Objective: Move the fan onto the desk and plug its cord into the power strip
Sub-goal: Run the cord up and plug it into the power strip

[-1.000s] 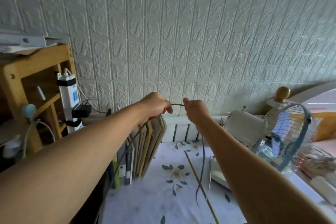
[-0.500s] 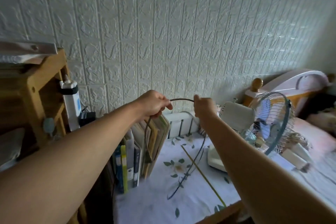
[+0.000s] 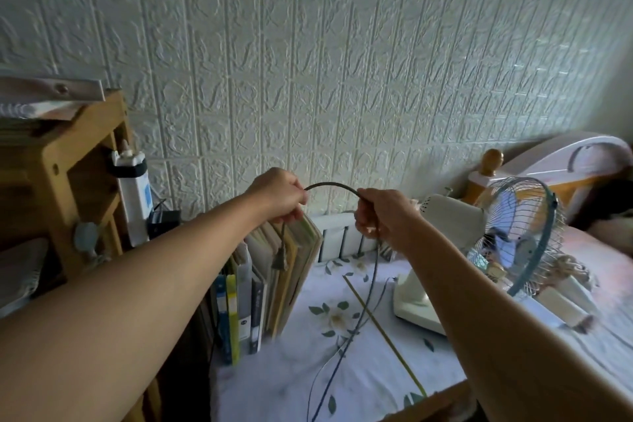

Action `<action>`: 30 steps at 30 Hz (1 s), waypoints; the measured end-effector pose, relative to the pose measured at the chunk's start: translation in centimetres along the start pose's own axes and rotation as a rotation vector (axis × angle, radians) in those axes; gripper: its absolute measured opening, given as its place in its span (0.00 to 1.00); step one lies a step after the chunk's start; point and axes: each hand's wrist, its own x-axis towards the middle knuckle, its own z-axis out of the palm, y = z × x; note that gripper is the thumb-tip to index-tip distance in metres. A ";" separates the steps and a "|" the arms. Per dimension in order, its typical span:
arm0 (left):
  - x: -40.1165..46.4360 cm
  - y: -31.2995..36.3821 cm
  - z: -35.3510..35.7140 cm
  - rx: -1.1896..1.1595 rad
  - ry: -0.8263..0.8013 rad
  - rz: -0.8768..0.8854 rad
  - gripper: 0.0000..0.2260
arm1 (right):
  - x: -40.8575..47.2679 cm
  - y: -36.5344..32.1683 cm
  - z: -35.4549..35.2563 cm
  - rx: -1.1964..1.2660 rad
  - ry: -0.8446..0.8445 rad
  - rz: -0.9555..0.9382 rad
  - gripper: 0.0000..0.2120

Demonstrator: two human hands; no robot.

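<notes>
A cream fan (image 3: 455, 226) with a blue-rimmed wire cage stands on the desk (image 3: 359, 373) at the right, on a floral cloth. Its dark cord (image 3: 330, 186) arches between my hands. My left hand (image 3: 279, 195) grips the cord near its end, and the plug (image 3: 280, 259) dangles below it in front of the books. My right hand (image 3: 380, 216) grips the cord further along; from there it drops to the desk. The white power strip (image 3: 135, 202) is strapped upright to the wooden shelf at the left, with a black adapter plugged in low down.
A wooden shelf unit (image 3: 61, 161) stands at the left. Upright books and folders (image 3: 263, 288) lean beside it. A bed with a wooden headboard (image 3: 548, 164) lies to the right behind the fan. The textured wall is close behind.
My hands have drawn apart along the cord, so the arch between them is wider and the plug now hangs free below my left hand. The view has shifted back and right.
</notes>
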 end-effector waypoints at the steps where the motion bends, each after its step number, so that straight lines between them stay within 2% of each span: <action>1: -0.1 0.2 -0.1 -0.108 -0.038 -0.054 0.07 | -0.1 -0.1 0.0 -0.065 -0.056 0.033 0.18; 3: -0.2 0.4 -0.3 -0.222 -0.071 -0.096 0.09 | 0.3 -0.1 -0.1 -0.182 -0.077 0.055 0.17; 6: -0.3 0.8 -0.6 -0.221 -0.044 -0.082 0.05 | 1.5 -0.1 0.6 -0.245 -0.039 0.069 0.12; 8: -0.1 0.9 -1.0 -0.219 -0.037 -0.108 0.10 | 2.6 0.3 1.2 -0.292 -0.024 0.048 0.10; 10: 0.1 0.9 -1.4 -0.183 -0.018 -0.109 0.12 | 3.9 1.1 1.7 -0.375 0.007 -0.077 0.15; 13: 0.4 0.6 -2.2 -0.123 0.011 -0.067 0.11 | 5.4 1.4 2.7 -0.657 0.026 -0.301 0.27; 14: 0.6 0.4 -2.5 -0.114 0.025 -0.052 0.12 | 5.9 1.3 3.3 -0.713 0.004 -0.360 0.25; 16: 1.0 -0.1 -2.9 -0.105 0.063 -0.040 0.13 | 7.0 1.4 4.1 -0.732 -0.006 -0.442 0.13; 18: 1.6 -1.2 -3.4 -0.098 0.129 -0.068 0.11 | 8.0 1.5 4.7 -0.700 -0.007 -0.453 0.06; 25: 3.6 -7.3 -4.2 -0.019 0.315 -0.252 0.06 | 12.2 3.2 3.8 -0.463 0.167 -0.341 0.05; 30: 6.2 -9.9 -3.7 0.272 0.416 -0.307 0.07 | 15.2 4.4 6.1 -0.669 0.108 -0.323 0.10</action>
